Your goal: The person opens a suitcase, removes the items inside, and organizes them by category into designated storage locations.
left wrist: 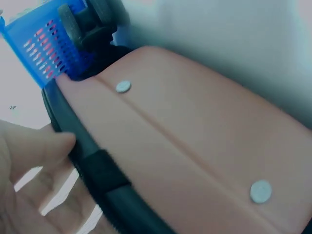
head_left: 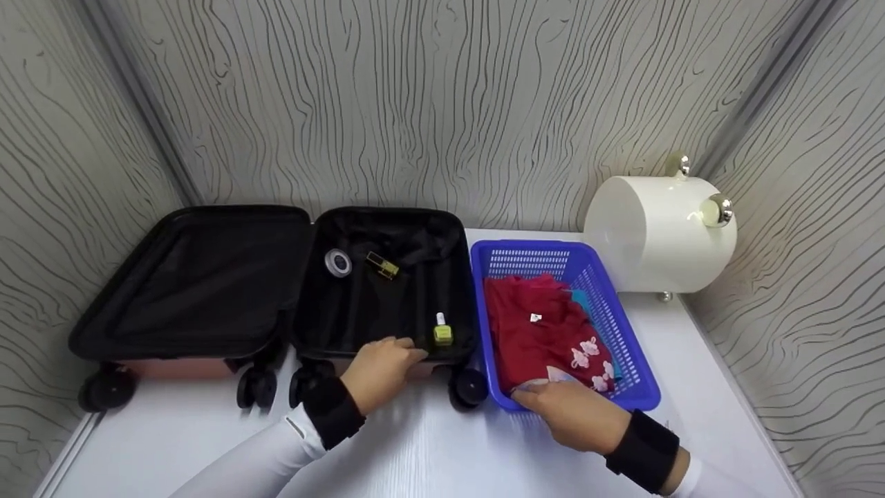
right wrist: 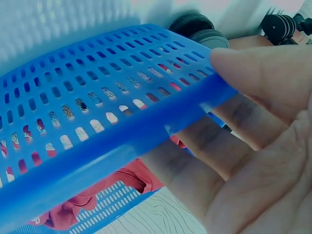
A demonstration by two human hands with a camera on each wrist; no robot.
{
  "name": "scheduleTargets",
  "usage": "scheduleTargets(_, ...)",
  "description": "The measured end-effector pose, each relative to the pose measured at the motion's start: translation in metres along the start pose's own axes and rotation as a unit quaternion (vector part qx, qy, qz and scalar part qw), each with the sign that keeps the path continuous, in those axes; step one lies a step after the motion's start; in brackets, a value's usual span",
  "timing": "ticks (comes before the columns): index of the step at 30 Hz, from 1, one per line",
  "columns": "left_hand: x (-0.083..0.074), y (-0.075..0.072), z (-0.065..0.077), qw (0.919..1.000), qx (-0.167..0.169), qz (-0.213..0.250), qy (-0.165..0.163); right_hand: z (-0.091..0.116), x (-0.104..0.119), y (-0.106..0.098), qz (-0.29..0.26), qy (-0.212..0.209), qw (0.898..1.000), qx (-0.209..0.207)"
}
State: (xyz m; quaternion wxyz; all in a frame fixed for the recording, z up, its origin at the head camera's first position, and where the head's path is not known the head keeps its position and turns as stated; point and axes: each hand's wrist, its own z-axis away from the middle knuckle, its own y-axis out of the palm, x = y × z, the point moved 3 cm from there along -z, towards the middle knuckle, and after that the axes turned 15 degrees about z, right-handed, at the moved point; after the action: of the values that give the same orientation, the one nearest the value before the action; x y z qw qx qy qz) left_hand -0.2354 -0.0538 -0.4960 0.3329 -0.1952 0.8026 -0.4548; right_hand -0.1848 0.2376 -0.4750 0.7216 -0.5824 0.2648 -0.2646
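My left hand [head_left: 384, 370] rests at the near edge of the open suitcase [head_left: 387, 351]; its thumb touches the black rim [left wrist: 105, 170] in the left wrist view. Near those fingers, inside the black-lined half, stands a yellow nail polish bottle [head_left: 443, 333] with a white cap. A round silver-edged item [head_left: 338, 263] and a small gold and black item [head_left: 382, 265] lie farther back. With thumb outside and fingers over the rim, my right hand [head_left: 577, 413] grips the near side of a blue basket [right wrist: 117, 161]. Red clothing [head_left: 532, 325] with pink flower trim lies in it.
The suitcase's other half [head_left: 207, 277] lies open on the left. Behind the basket to the right is a white cylinder [head_left: 671, 235] with shiny round knobs. Patterned walls [head_left: 387, 104] enclose the white table [head_left: 415, 456]. Black wheels [head_left: 469, 387] stick out at the suitcase's front.
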Motion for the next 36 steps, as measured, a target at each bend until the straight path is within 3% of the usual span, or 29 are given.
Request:
scheduleTargets(5, 0.001, 0.002, 0.002, 0.9998, -0.022, 0.002, 0.003, -0.009, -0.006, -0.001, 0.001, 0.010, 1.000, -0.002)
scheduleTargets(12, 0.001, 0.004, 0.002, 0.9998, -0.021, 0.005, -0.001, -0.026, -0.023, -0.002, 0.010, 0.014, 1.000, -0.024)
scheduleTargets(26, 0.004, 0.001, 0.007, 0.9995, -0.030, -0.005, -0.003, -0.074, -0.059, -0.005, -0.016, 0.073, 0.997, -0.006)
scheduleTargets(36, 0.003, 0.003, 0.007, 0.9991, -0.041, -0.005, -0.001, -0.099, -0.084, -0.003, -0.009, 0.087, 0.996, -0.021)
